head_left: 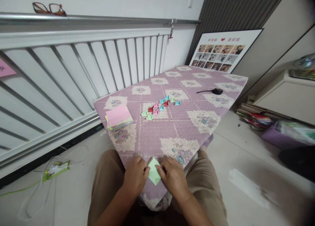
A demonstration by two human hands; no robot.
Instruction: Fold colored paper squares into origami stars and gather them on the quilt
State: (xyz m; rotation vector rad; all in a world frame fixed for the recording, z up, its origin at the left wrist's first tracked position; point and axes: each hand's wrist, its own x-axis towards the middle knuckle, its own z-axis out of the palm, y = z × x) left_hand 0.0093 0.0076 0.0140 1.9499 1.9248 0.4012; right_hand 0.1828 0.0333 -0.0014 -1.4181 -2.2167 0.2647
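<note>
A folded piece of light green paper lies diamond-wise on the near corner of the cloth-covered table. My left hand grips its left edge, thumb on top and the other fingers curled. On the opposite side my right hand has its thumb pressed on the paper, fingers bent. Farther up the table stand several small folded paper pieces in green, red, pink and blue, grouped in rows. To their left sits a stack of coloured square paper, pink on top.
A patterned purple tablecloth covers the table. A black object with a thin strap lies toward its right edge. The white radiator borders the far left side. On the floor at left is a power strip with cables.
</note>
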